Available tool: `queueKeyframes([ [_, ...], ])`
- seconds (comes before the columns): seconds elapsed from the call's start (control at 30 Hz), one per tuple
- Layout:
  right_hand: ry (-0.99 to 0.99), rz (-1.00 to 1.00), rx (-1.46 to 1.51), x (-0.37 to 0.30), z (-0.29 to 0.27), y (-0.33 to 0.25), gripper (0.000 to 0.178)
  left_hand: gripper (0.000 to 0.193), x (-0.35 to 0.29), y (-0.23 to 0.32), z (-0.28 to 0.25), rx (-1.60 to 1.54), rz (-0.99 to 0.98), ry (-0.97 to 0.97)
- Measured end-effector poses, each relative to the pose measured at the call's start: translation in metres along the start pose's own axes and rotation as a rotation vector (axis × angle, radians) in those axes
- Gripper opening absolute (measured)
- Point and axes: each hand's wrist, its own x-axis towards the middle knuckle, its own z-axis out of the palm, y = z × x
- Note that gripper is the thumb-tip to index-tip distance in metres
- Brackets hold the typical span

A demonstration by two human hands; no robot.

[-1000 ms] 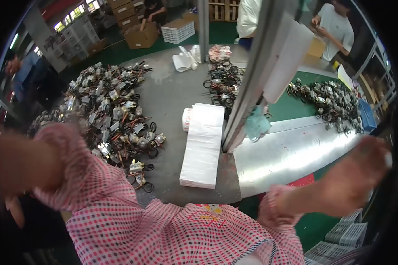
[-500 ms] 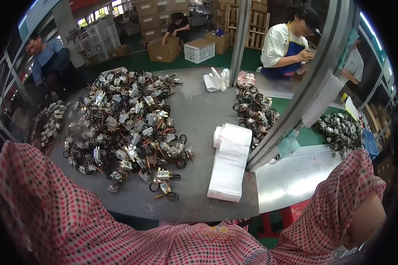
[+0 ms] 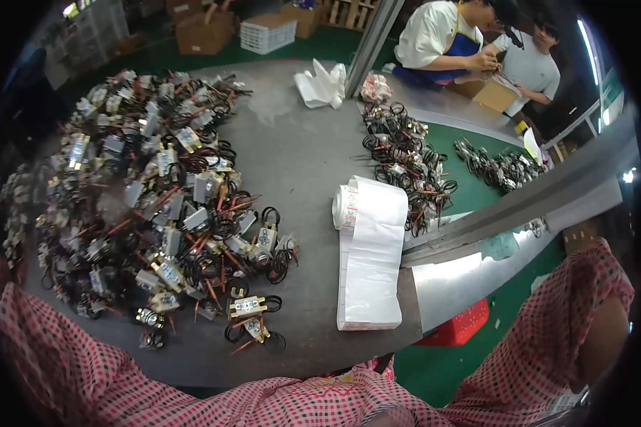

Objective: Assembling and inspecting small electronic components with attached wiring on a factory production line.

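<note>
Neither of my hands shows. My left arm, in a red-and-black checked sleeve [image 3: 71,349], bends at the lower left, and my right arm's matching sleeve [image 3: 541,341] rises at the lower right with a bare patch of forearm below it. In front of me a large heap of small metal-and-grey parts with looped black cables [image 3: 171,185] covers the left of the grey table [image 3: 292,156]. Two of these parts [image 3: 249,307] lie apart at the heap's near edge. To their right, a roll of white plastic bags [image 3: 372,256] is partly unrolled toward me.
A crumpled white bag [image 3: 322,84] lies at the table's far edge. Beyond the metal post [image 3: 374,43] and slanting frame [image 3: 506,206] are more cabled parts [image 3: 404,160]. Two people stand at the far right beside an open carton [image 3: 496,96]. A red stool [image 3: 457,326] is below.
The view has turned and tipped downward, so the heap and bag roll look larger and nearer. The person at the far left is no longer visible. Both arms stay bent outward.
</note>
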Motion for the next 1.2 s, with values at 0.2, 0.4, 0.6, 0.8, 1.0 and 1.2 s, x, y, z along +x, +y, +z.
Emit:
queueKeyframes([
  [0.2,0.127,0.143,-0.169,-0.007,0.002,-0.009,0.053,0.053,0.040,0.004,0.039,-0.051,0.086,-0.302],
  [0.4,0.273,0.039,-0.230,-0.029,0.003,-0.047,0.057,0.060,0.063,0.030,-0.006,0.021,0.170,-0.355],
  [0.6,0.366,0.016,-0.215,-0.069,-0.015,-0.096,0.061,0.051,0.050,0.017,0.025,0.308,0.148,-0.263],
  [0.8,0.863,0.372,-0.190,-0.176,-0.056,-0.072,0.023,0.039,0.044,0.023,0.023,0.022,0.078,0.007],
  [1.0,1.180,0.497,-0.047,-0.256,-0.057,-0.040,0.009,0.030,0.017,0.086,-0.027,-0.788,0.127,0.514],
  [1.2,0.846,0.491,0.079,-0.193,-0.012,-0.010,0.004,0.042,-0.066,0.240,-0.021,-1.421,0.382,-0.088],
])
